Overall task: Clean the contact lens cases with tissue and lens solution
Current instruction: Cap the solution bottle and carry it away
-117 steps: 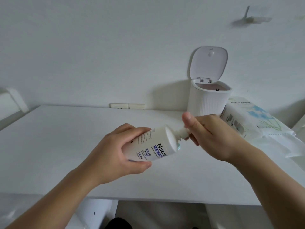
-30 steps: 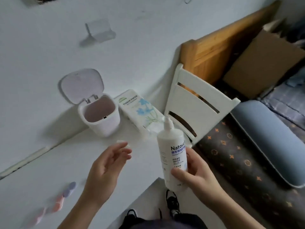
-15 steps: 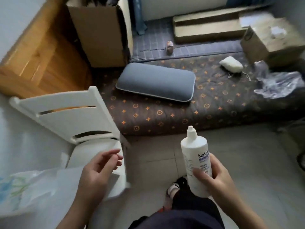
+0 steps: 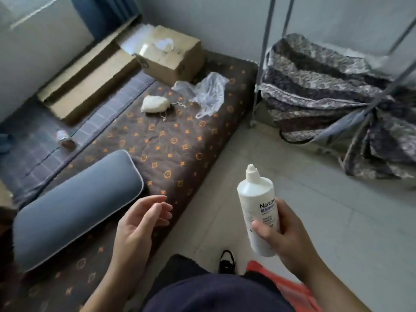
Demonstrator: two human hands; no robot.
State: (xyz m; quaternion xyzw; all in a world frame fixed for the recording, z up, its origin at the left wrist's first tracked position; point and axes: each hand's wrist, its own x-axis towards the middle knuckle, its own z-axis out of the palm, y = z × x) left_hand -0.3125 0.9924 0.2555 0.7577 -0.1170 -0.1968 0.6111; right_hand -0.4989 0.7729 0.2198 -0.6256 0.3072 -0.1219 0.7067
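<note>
Lens solution bottle [image 4: 258,212] upright in right hand [image 4: 286,237], fingers curled round its lower half, thumb across the label; nozzle tip up, cap apparently off, though too small to be sure. Left hand [image 4: 139,224] palm up beside it, well apart from the bottle, fingers loosely spread and holding nothing.

Turned right away from the desk since a second ago: desk, lens cases, tissue pack and small bin all gone from view, replaced by floor and bedding. Bottle now carried off from the cases rather than tipped over them, so probably no wetting or wiping under way; cases nowhere in sight at this moment.

Around: patterned brown mattress [image 4: 171,140] on the floor at left, grey pillow [image 4: 74,206] lying on it nearest the left hand, cardboard box [image 4: 171,55] at its far end, crumpled clear plastic [image 4: 207,91] and small white bundle [image 4: 154,104] just before the box. Metal rack with draped patterned fabric [image 4: 326,86] at right. Bare tiled floor [image 4: 304,199] beneath the bottle. Nothing between the hands.
</note>
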